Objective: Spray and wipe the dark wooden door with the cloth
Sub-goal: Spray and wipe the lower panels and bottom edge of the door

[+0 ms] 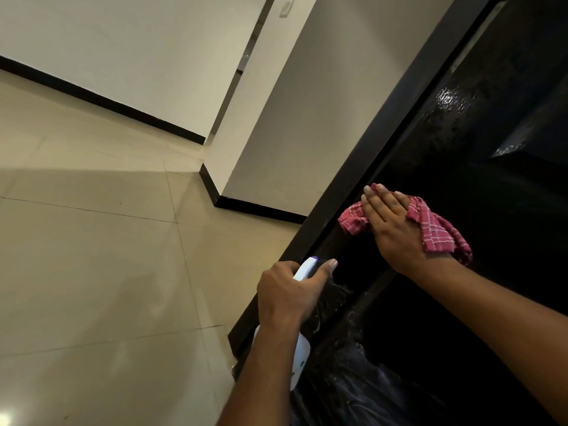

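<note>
Cloth hand: right hand (pixel 393 229) lies flat, fingers straight and close together, palm pressing the cloth (pixel 438 233) against the door (pixel 498 210); nothing is pinched or clenched
Cloth: pink-red with a pale check, bunched under the palm; loose folds stick out on both sides of the hand
Bottle hand: left hand (pixel 285 293) is curled round the neck of a white spray bottle (pixel 301 348); thumb laid along the spray head; whether a finger is on the trigger cannot be told
Key relation: door lies ahead and to the right of both hands; its edge and long axis run on a slant in this view, from lower left to upper right; right hand is already on the surface, left hand hangs just beside the door's edge, so the right hand is the nearer for wiping
Wet areas: pale streaks on the door close by the left hand; a glistening patch well beyond the cloth, further along the panel
Door condition: very dark, glossy wood with a raised panel; judged partly wiped, wet marks remaining on either side of the cloth
Surroundings: dark frame (pixel 353 179) beside the door; beige tiled floor (pixel 92 241); pale wall (pixel 153 41) with black skirting (pixel 101 101)
</note>
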